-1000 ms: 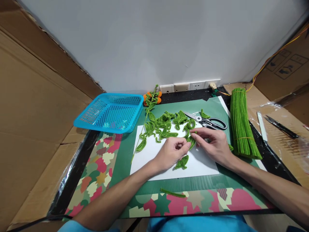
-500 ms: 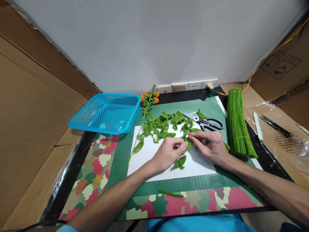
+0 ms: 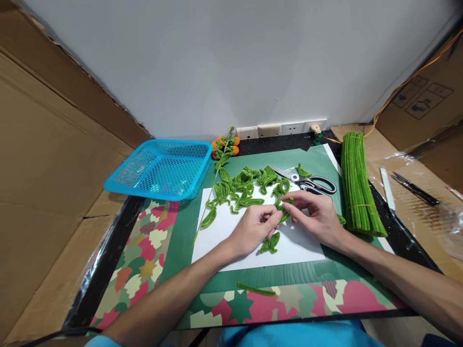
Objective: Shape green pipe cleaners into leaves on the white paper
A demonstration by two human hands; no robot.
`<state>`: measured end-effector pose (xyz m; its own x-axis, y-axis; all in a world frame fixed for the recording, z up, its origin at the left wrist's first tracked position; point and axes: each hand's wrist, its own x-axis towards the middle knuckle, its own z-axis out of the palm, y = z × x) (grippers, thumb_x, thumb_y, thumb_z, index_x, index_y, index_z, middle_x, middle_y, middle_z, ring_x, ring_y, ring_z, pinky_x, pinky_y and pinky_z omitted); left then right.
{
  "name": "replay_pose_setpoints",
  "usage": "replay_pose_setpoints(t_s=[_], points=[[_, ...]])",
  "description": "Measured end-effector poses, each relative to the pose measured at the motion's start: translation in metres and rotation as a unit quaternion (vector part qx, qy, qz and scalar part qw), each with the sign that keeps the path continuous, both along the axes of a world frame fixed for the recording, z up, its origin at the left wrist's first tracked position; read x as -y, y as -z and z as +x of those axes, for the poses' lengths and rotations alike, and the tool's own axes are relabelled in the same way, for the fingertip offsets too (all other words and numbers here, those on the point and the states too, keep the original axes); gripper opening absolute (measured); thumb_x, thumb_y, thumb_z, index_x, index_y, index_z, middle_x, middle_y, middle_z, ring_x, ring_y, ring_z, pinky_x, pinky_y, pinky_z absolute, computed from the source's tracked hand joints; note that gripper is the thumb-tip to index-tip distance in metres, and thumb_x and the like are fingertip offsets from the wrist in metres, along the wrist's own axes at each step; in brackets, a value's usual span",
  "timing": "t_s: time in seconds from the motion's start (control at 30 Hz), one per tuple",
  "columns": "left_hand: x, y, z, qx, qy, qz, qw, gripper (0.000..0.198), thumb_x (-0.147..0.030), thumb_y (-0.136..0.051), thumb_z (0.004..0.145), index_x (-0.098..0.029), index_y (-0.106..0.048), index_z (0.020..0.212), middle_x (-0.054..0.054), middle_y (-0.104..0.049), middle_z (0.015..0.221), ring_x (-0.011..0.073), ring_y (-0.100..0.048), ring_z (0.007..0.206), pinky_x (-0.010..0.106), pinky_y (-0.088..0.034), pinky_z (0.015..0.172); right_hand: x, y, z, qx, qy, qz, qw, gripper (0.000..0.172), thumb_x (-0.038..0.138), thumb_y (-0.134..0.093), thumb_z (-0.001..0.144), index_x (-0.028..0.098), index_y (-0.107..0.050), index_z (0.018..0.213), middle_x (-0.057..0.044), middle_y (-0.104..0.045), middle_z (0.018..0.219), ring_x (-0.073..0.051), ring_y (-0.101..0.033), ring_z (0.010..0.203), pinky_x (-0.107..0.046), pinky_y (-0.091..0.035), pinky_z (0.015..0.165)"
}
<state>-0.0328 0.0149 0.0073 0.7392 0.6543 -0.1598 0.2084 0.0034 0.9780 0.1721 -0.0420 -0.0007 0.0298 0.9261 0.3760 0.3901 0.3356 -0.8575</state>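
Over the white paper (image 3: 231, 258), my left hand (image 3: 256, 228) is closed in a pinch on a green fuzzy leaf (image 3: 285, 215). My right hand (image 3: 316, 216) is beside it, thumb and forefinger curved around the leaf's far side; whether they grip it is hard to tell. Part of the leaf is hidden behind the fingers. Below the hands lies another green leaf (image 3: 269, 243). Several curled green pieces (image 3: 240, 183) are heaped beyond my left hand. Scissors (image 3: 306, 182) rest behind my right hand.
A blue basket (image 3: 164, 193) stands at the back left, beside a stem with orange flowers (image 3: 224, 149). At right are a bundle of green fuzzy sticks (image 3: 358, 188), a white-handled tool (image 3: 387, 189) and black pliers-like cutters (image 3: 415, 189). A short green strip (image 3: 256, 289) lies in front.
The fingers of my right hand have spread and shifted slightly around the leaf. My left hand has kept its pinch in nearly the same place.
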Motion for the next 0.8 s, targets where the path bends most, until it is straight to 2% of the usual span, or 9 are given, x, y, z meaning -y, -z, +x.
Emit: replay_pose_setpoints(t_s=[0.23,0.43,0.8], points=[[0.0010,-0.0025,0.0003,-0.003,0.004,0.007,1.000,0.047,-0.052,-0.056,0.106,-0.017,-0.055,0.075,-0.004,-0.053,0.059,0.0084,-0.045,0.052,0.023,-0.034,0.053,-0.0013,0.0014,0.0008,-0.015,-0.007,-0.034,0.999,0.019,0.033,-0.069,0.101,0.017,-0.079,0.106,0.002,-0.069,0.061,-0.013,-0.063,0.050,-0.025,-0.047,0.049],[0.0012,-0.0042,0.0010,-0.007,0.006,0.023,1.000,0.047,-0.052,-0.057,0.105,-0.018,-0.054,0.073,-0.003,-0.054,0.061,0.0088,-0.045,0.054,0.024,-0.035,0.054,-0.0028,0.0028,0.0007,0.013,-0.007,-0.020,1.000,0.020,0.033,-0.069,0.101,0.018,-0.081,0.098,0.001,-0.072,0.060,-0.013,-0.062,0.048,-0.024,-0.046,0.047],[0.0017,-0.0064,0.0013,0.003,0.002,0.015,1.000,0.044,-0.050,-0.061,0.104,-0.018,-0.054,0.075,-0.004,-0.054,0.063,0.0097,-0.046,0.059,0.025,-0.034,0.059,-0.0004,0.0011,0.0002,0.043,0.006,0.021,0.999,0.015,0.024,-0.068,0.100,0.019,-0.082,0.100,0.001,-0.075,0.063,-0.012,-0.064,0.047,-0.022,-0.047,0.047]])
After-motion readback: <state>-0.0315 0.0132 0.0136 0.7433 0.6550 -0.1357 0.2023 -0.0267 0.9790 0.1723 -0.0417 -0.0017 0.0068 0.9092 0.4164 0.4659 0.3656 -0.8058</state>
